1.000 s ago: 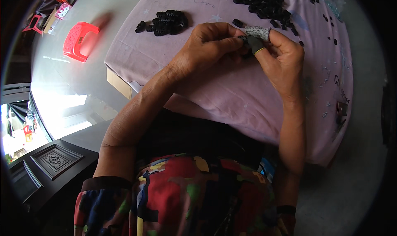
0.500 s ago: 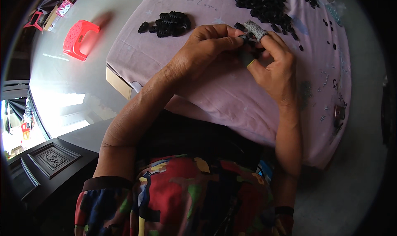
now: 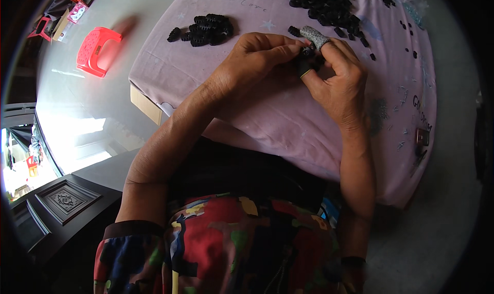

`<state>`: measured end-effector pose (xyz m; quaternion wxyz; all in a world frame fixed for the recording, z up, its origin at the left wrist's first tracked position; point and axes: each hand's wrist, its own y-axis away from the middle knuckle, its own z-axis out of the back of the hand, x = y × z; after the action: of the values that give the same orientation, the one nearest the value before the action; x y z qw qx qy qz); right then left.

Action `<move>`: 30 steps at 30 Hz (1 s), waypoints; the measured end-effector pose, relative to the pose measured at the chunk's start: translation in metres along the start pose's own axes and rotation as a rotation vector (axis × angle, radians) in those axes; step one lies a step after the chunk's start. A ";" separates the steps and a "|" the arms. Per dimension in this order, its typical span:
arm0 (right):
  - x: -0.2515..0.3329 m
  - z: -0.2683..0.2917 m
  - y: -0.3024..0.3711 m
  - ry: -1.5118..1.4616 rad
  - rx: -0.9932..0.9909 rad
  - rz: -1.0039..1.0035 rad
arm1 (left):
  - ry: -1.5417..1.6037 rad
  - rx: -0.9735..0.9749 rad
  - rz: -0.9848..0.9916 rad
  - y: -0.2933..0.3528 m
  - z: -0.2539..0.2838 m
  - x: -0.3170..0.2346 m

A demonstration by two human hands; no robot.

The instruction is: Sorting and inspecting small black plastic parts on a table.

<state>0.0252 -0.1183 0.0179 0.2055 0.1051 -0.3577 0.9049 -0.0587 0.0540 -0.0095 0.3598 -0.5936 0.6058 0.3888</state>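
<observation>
Over the pink cloth, my left hand and my right hand meet, fingertips pinched around a small black plastic piece. Its exact shape is mostly hidden by the fingers. A grey knitted sleeve covers my right index finger, and a black cover with a yellow edge is on that thumb. Left of my hands lies a small group of ridged black pieces, looking like stacked or joined parts. Beyond my right hand spreads a larger heap of loose black pieces, with one black piece lying close to my fingers.
The pink cloth covers a table. Small thin metallic-looking bits and a small brown box-shaped object lie at its right side. A red plastic stool stands on the floor at left, near a dark carved panel.
My right thumb has moved left and in against the black piece. Both hands stay together in nearly the same place, and the whole view has shifted slightly.
</observation>
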 end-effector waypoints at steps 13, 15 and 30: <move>-0.001 -0.007 0.004 0.074 0.017 0.059 | -0.143 -0.118 -0.126 -0.003 -0.005 0.015; -0.002 -0.008 0.005 0.066 0.015 0.052 | -0.146 -0.133 -0.123 -0.004 -0.007 0.016; -0.004 -0.007 0.005 0.103 0.040 0.115 | -0.208 -0.162 -0.167 -0.004 -0.006 0.019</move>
<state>0.0261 -0.1177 0.0084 0.1690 0.0418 -0.3338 0.9264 -0.0550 0.0398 -0.0243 0.4026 -0.6256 0.4803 0.4647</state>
